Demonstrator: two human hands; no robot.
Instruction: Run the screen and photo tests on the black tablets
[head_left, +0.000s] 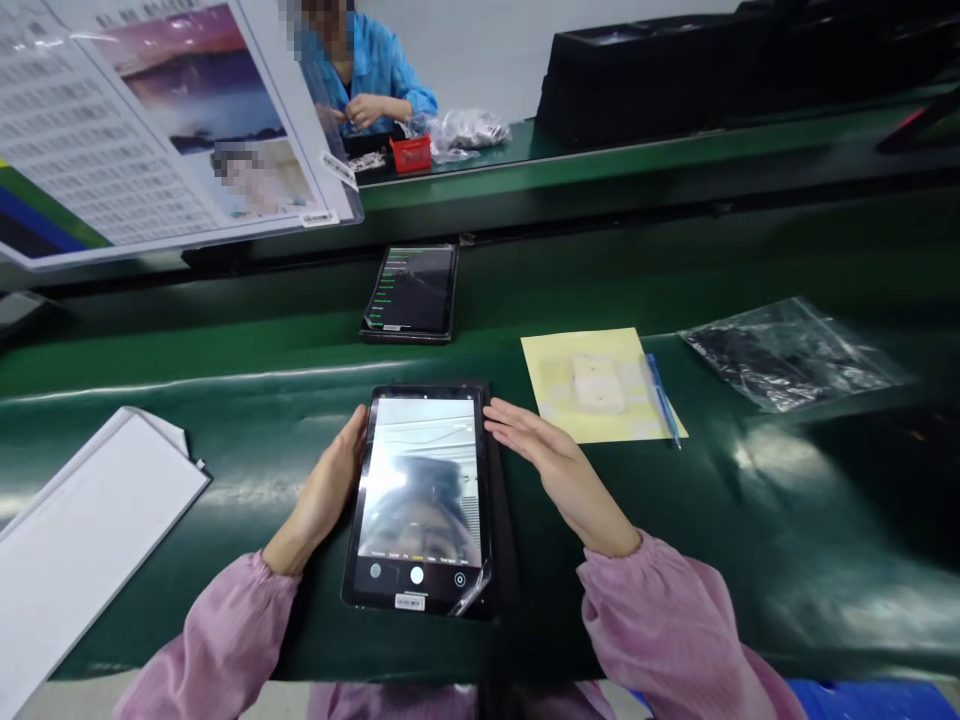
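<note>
A black tablet [420, 490] lies before me at the middle of the green bench. Its lit screen shows a camera app with a front-camera picture, and a small barcode label sits at its lower edge. My left hand [330, 490] holds the tablet's left edge, with part of its fingers hidden beside and under it. At the upper right edge, my right hand [551, 460] has its fingers stretched out flat, the tips at or just over the rim. A strip of clear film [471, 590] shows at the tablet's lower right corner.
Behind lies a second tablet [412, 290] with green text. Yellow paper [551, 365] carries a white block [598, 383] and a blue pen [663, 400]. A plastic bag [795, 355] is at right, white boxes [90, 540] at left. A hanging sheet [172, 130] partly hides a co-worker [382, 80].
</note>
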